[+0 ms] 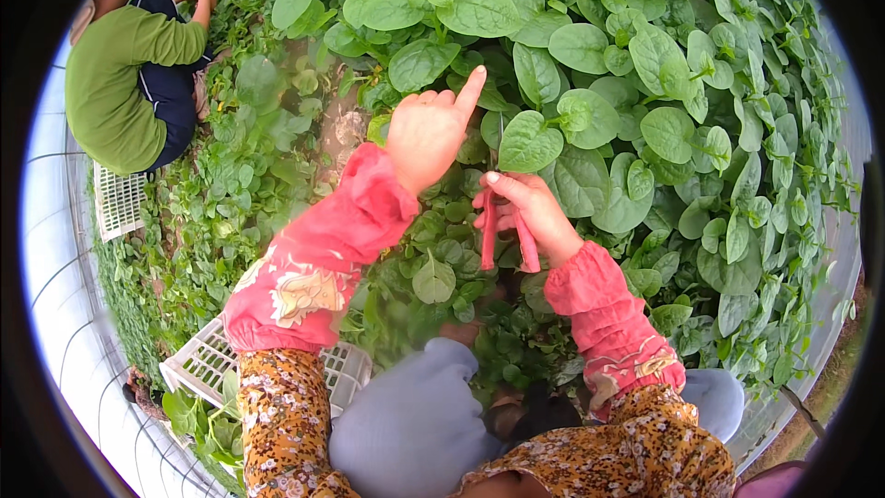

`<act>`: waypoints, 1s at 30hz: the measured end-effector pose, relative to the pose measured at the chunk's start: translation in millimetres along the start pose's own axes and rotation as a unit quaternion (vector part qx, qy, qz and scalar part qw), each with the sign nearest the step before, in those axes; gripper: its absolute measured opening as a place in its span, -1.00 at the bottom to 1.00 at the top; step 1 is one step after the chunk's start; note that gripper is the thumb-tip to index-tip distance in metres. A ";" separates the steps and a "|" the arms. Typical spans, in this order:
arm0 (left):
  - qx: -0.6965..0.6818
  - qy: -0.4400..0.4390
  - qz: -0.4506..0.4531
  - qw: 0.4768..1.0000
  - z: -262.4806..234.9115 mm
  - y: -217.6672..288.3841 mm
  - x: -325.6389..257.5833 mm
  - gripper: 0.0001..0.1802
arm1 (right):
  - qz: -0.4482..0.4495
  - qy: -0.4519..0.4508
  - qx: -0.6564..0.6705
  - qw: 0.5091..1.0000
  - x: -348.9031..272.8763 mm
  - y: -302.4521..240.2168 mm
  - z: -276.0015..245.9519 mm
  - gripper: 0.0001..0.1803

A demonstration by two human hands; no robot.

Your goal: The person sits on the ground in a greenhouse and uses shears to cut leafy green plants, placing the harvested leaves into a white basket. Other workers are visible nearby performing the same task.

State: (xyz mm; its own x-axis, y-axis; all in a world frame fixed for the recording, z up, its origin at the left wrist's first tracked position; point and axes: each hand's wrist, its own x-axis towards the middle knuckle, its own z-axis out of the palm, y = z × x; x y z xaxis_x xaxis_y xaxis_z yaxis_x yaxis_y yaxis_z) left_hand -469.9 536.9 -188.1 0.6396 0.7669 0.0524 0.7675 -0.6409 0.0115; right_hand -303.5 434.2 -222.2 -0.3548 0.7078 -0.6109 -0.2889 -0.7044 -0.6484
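Note:
My right hand (535,212) is closed around red-handled scissors (489,235). Their narrow blades point away from me and reach up among the leaves, partly hidden by one leaf. Ahead and to the left of it, my left hand (429,134) is over the edge of the plants with its index finger stretched out to the upper right. Its other fingers are bent, its thumb is hidden, and nothing shows in its grasp. Broad-leaved green plants (599,120) grow densely in front of both hands. A heart-shaped leaf (529,142) stands just above the scissors' handles.
Left of my knees a white plastic crate (198,360) stands beside picked green leaves (221,433). At the far left a person in a green shirt (124,83) crouches by another white crate (120,203). Low greenery (207,212) spreads between us. Pale sheeting (60,286) edges the bed.

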 end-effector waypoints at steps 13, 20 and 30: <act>-0.351 0.095 -0.301 0.882 80.4 -129.7 54.4 -0.53 | 0.002 -0.075 0.192 0.979 77.9 -28.4 21.3 -0.48; -0.476 0.166 -0.268 0.821 50.1 -88.6 48.2 -0.73 | 0.035 -0.055 0.276 0.959 162.2 -27.6 11.7 -0.54; -0.773 0.168 -0.313 0.526 -9.7 -82.9 -36.2 -0.72 | -0.035 -0.051 0.036 0.997 33.1 -32.1 0.1 -0.60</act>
State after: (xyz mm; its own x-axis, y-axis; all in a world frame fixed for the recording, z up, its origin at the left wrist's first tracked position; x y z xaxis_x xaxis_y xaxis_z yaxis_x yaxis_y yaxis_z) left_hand -557.1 561.9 -181.2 0.0401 0.9609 -0.2739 -0.2938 0.2733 0.9160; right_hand -306.0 480.2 -221.5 -0.4183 0.7491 -0.5137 -0.3778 -0.6578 -0.6516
